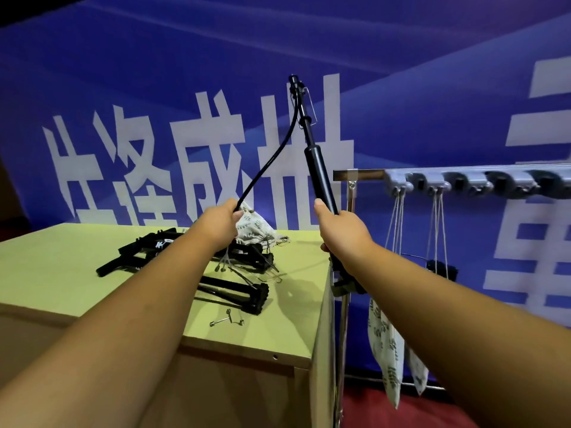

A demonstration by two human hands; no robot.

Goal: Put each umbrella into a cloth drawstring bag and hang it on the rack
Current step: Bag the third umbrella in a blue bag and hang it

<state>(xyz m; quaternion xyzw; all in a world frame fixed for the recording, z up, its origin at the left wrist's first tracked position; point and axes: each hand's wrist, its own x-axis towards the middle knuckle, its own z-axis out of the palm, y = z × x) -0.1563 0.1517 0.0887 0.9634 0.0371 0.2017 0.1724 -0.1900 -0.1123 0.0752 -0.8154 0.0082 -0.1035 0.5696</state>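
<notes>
My right hand (pixel 343 234) grips a black umbrella frame (pixel 316 168) by its shaft and holds it upright above the table's right edge. A thin black rib (pixel 278 156) bends down from the frame's top, and my left hand (pixel 217 225) pinches its lower end. A leaf-print cloth drawstring bag (pixel 256 228) lies on the table just behind my left hand. Several black folded umbrella frames (pixel 173 251) lie on the yellow table (pixel 61 273). Two filled leaf-print bags (pixel 391 344) hang by their cords from the rack (pixel 463 179) on the right.
Small metal pieces (pixel 227 318) lie near the table's front edge. The rack's upright pole (pixel 347 304) stands close against the table's right side. A black object (pixel 440 268) hangs behind the bag cords. A blue banner with white characters fills the background.
</notes>
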